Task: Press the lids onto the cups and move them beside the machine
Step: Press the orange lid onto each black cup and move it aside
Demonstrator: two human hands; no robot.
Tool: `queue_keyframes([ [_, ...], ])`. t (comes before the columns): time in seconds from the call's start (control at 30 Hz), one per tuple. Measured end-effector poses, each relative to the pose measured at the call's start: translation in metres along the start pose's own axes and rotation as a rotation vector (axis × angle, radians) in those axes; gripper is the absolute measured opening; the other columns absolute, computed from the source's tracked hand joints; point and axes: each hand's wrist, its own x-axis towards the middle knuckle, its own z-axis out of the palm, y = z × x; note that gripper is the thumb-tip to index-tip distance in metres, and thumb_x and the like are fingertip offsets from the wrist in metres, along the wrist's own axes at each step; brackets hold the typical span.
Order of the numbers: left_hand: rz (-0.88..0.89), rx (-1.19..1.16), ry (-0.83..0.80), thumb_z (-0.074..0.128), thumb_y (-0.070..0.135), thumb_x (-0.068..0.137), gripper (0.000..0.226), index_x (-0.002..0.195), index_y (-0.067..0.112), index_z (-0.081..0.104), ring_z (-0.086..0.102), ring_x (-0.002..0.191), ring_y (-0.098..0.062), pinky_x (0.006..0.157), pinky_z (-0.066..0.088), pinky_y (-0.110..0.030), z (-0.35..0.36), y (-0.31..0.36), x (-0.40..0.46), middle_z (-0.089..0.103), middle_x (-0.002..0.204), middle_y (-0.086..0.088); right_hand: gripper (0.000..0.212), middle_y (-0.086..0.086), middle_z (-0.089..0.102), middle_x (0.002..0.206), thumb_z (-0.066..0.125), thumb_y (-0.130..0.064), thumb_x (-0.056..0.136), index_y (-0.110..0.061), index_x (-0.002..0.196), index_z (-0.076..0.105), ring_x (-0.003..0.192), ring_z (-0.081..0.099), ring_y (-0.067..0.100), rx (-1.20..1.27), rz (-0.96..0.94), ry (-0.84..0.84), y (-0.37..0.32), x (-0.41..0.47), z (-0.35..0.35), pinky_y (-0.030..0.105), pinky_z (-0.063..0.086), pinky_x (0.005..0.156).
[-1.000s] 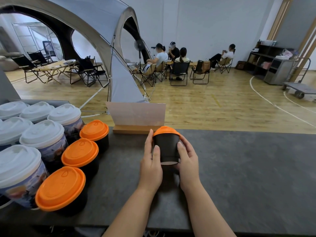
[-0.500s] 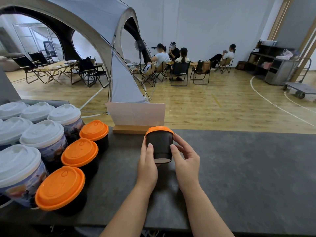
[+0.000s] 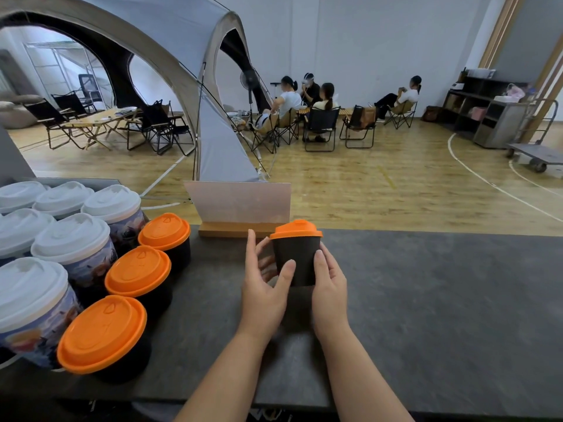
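Observation:
A small black cup (image 3: 297, 258) with an orange lid (image 3: 296, 229) is lifted above the dark counter (image 3: 426, 300), roughly upright. My right hand (image 3: 330, 284) grips its right side, fingers curled round the wall. My left hand (image 3: 263, 284) is at the cup's left side with its thumb on the front and its fingers loosened behind. Three more black cups with orange lids (image 3: 102, 332) (image 3: 137, 269) (image 3: 164, 229) stand in a row at the left.
Several tall printed cups with white lids (image 3: 71, 236) fill the counter's left end. A card in a wooden holder (image 3: 240, 207) stands at the counter's far edge, just behind the held cup. Beyond lie a tent, chairs and seated people.
The cup has shifted slightly right and tilted back upright between my hands. My left hand has loosened, its fingers spreading off the cup's side.

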Motion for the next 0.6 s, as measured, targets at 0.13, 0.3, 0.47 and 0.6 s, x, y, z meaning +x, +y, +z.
queue_keyframes([
  [0.13,-0.027,0.018,-0.044,0.066,0.030,0.093,0.057,0.141,0.042,0.038,0.056,0.120,0.003,0.092,0.048,-0.015,0.0015,-0.0013,-0.0006,0.055,0.138,0.009,0.037,-0.006,0.068,0.118,0.038,-0.020,0.107,-0.046,0.131,0.051,0.109,0.067,0.015,-0.047,0.026,0.030,0.0006,0.0004,0.0031,0.042,0.056,0.095],
  [0.3,0.062,0.039,-0.073,0.045,0.020,0.100,0.051,0.144,0.045,0.040,0.043,0.139,-0.007,0.115,0.038,-0.037,-0.0006,0.0016,-0.0043,0.050,0.148,0.009,0.037,-0.003,0.067,0.124,0.036,-0.045,0.104,-0.033,0.127,0.062,0.115,0.063,0.007,-0.052,0.056,0.033,0.0028,0.0017,0.0035,0.035,0.052,0.099],
  [0.47,0.096,0.052,-0.019,0.057,0.022,0.092,0.059,0.146,0.038,0.037,0.055,0.128,-0.006,0.102,0.049,-0.032,0.0005,0.0009,-0.0051,0.059,0.138,0.010,0.042,0.005,0.072,0.108,0.031,-0.046,0.106,-0.025,0.113,0.066,0.103,0.068,0.019,0.037,0.227,0.056,-0.0001,0.0015,0.0007,0.045,0.055,0.096],
  [0.6,0.107,0.089,-0.013,0.060,0.025,0.089,0.059,0.143,0.038,0.041,0.058,0.123,-0.006,0.100,0.050,-0.028,0.0002,-0.0028,-0.0028,0.060,0.135,0.012,0.045,0.005,0.070,0.107,0.028,-0.045,0.106,-0.021,0.120,0.063,0.099,0.067,0.016,0.087,0.263,0.037,-0.0034,0.0021,0.0002,0.036,0.057,0.087],
])
